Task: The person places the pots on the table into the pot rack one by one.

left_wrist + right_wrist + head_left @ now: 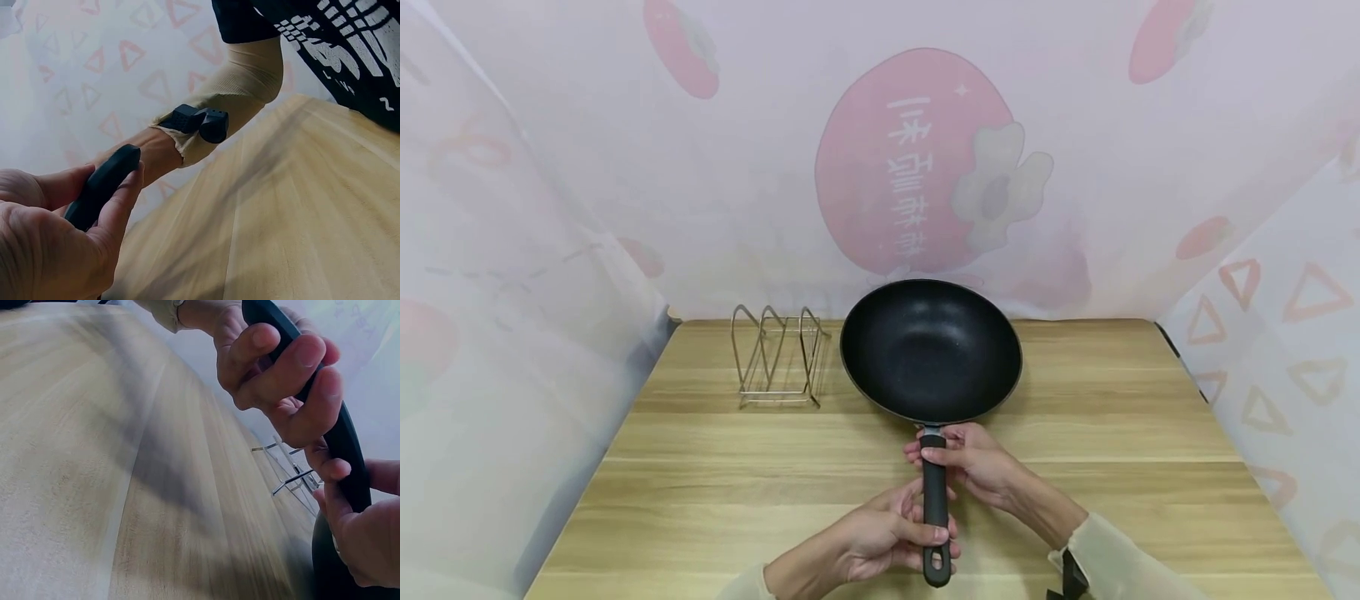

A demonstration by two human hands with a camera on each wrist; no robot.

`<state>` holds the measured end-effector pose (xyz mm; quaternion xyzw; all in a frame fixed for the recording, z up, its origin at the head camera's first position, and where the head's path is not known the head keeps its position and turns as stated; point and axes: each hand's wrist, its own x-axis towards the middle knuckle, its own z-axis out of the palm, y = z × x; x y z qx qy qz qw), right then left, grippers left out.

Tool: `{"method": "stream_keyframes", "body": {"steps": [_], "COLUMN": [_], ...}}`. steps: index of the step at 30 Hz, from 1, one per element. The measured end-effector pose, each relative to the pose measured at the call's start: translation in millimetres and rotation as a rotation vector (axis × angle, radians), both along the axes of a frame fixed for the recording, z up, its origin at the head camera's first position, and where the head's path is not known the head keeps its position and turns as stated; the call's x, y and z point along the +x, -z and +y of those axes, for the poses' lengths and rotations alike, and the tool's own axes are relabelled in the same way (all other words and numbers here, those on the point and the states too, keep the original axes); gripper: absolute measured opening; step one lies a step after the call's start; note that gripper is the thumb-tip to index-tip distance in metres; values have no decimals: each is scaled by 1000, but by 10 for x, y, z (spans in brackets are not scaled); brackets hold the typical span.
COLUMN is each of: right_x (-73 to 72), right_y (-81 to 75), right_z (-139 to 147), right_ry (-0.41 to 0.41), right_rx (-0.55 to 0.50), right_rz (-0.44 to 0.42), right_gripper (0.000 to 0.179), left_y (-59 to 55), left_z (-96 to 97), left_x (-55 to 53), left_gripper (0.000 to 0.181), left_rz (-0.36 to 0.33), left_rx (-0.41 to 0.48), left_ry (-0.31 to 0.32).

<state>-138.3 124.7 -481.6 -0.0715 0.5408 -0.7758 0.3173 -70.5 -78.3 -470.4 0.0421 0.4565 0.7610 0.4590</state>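
Observation:
A black frying pan (928,354) faces up with its dark inside showing, its long black handle (935,492) pointing toward the person. Near the handle's end, by the hanging hole, the left hand (880,533) grips it with the thumb on top. The right hand (981,467) holds the handle close to the pan's bowl, thumb across the top and fingers beneath. In the right wrist view the left hand's fingers (306,356) curl under the handle (350,450). The left wrist view shows the handle's tip (106,187) between thumb and fingers.
A metal wire rack (778,358) stands on the wooden table (700,483), left of the pan. Behind it hangs a pale cloth (752,167) with pink prints. A small black device (197,122) sits on the right forearm's sleeve.

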Motion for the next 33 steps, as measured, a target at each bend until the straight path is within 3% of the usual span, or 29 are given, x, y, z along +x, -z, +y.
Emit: {"method": "stream_keyframes", "body": {"steps": [9, 14, 19, 26, 33], "right_x": [59, 88, 110, 143, 153], "right_y": [-21, -84, -148, -217, -248], "right_z": [-23, -53, -85, -178, -289], "right_ry": [16, 27, 54, 140, 225], "right_rx": [77, 112, 150, 292, 488], "right_rz": [18, 70, 126, 260, 411], "right_gripper": [54, 50, 45, 35, 29], "left_y": [10, -7, -23, 1, 60], "left_z": [-3, -7, 11, 57, 65], "left_x": [86, 113, 129, 160, 151], "left_gripper": [77, 80, 85, 84, 70], "left_rz": [47, 98, 152, 208, 357], "left_rx": [-46, -41, -87, -142, -246], "left_ry": [-37, -46, -92, -161, -201]}}
